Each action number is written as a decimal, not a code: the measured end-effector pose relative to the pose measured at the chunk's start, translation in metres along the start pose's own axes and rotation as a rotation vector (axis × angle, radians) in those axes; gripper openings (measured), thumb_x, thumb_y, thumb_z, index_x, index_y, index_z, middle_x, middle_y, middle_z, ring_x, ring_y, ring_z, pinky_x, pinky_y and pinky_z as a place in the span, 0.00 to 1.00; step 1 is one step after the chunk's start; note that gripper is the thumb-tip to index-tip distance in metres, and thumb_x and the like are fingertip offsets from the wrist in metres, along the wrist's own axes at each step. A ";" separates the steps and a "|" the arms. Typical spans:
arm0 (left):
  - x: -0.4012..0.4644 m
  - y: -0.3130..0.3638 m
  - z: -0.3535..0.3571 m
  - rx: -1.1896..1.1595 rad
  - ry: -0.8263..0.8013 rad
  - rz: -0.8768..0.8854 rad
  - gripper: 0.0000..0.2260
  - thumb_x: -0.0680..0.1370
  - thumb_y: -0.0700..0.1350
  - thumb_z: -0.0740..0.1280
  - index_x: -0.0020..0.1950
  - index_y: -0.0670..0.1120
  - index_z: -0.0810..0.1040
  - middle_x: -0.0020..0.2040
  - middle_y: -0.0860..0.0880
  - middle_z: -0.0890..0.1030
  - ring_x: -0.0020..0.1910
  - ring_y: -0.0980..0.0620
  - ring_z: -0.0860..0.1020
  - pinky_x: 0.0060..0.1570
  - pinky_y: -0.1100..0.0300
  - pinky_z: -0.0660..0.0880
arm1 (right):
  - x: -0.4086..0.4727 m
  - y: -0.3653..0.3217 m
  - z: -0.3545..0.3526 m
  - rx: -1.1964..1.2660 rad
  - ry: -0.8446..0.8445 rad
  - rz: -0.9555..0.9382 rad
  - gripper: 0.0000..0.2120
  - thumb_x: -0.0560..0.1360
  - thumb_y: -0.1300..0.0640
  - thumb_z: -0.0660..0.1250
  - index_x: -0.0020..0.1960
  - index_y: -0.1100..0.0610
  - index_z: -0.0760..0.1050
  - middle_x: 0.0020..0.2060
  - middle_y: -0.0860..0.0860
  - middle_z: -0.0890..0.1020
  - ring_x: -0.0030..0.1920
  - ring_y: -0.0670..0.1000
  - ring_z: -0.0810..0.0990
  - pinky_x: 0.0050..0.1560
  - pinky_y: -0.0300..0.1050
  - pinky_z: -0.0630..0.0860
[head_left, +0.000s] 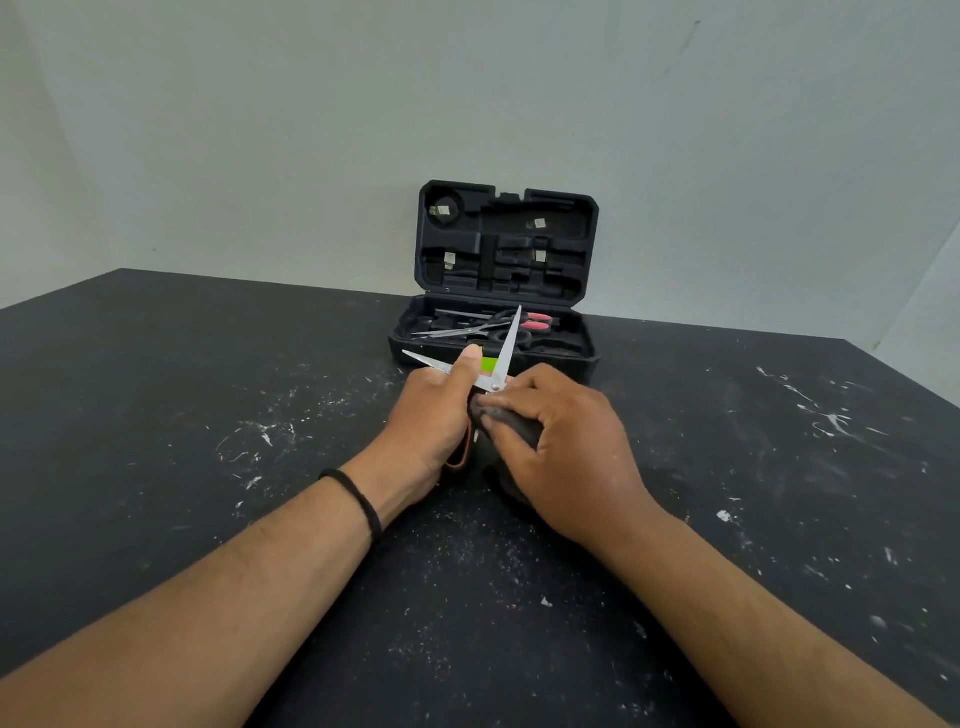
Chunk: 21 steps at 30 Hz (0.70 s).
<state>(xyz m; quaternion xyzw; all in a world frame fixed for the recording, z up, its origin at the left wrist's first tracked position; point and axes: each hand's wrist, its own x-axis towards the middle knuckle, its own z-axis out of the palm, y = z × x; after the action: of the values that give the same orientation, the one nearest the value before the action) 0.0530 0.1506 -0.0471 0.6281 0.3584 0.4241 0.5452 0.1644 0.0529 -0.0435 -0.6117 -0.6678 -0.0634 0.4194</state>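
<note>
Gripping open scissors (504, 358): left hand (436, 415) holds one handle, right hand (561, 447) the other, near case (506, 244).

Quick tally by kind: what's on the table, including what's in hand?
held scissors: 1
scissors in the case: 2, as far as I can tell
tool case: 1
green piece: 1
Total: 5

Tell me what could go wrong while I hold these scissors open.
The thumb of the left hand lies against a bare blade of the scissors; closing them could cut it. Fingers of the right hand sit near the pivot and might get pinched. The raised blade tip points toward the open case, so a forward slip may strike it.
</note>
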 end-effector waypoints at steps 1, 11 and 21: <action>0.000 -0.001 -0.001 -0.014 -0.003 -0.003 0.23 0.84 0.55 0.60 0.39 0.40 0.81 0.26 0.52 0.76 0.26 0.56 0.73 0.31 0.62 0.68 | 0.000 0.001 0.000 0.008 -0.036 -0.001 0.09 0.78 0.51 0.69 0.56 0.46 0.85 0.45 0.42 0.81 0.47 0.47 0.80 0.44 0.52 0.80; -0.002 0.003 0.000 -0.026 0.039 -0.026 0.24 0.84 0.56 0.61 0.36 0.42 0.77 0.30 0.44 0.72 0.29 0.50 0.71 0.30 0.60 0.67 | -0.004 0.002 -0.006 0.078 0.028 0.011 0.08 0.76 0.55 0.71 0.51 0.46 0.86 0.43 0.41 0.81 0.46 0.45 0.80 0.46 0.50 0.80; 0.000 0.001 0.000 -0.003 0.063 -0.020 0.24 0.84 0.57 0.60 0.37 0.40 0.78 0.27 0.47 0.73 0.26 0.51 0.70 0.28 0.61 0.66 | -0.006 0.001 -0.004 0.071 -0.079 -0.032 0.06 0.76 0.54 0.70 0.49 0.48 0.85 0.43 0.42 0.80 0.45 0.45 0.79 0.45 0.53 0.79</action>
<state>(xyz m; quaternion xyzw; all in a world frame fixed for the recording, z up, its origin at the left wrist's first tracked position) 0.0528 0.1503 -0.0461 0.6097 0.3812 0.4388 0.5389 0.1665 0.0463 -0.0451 -0.5878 -0.6952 -0.0221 0.4131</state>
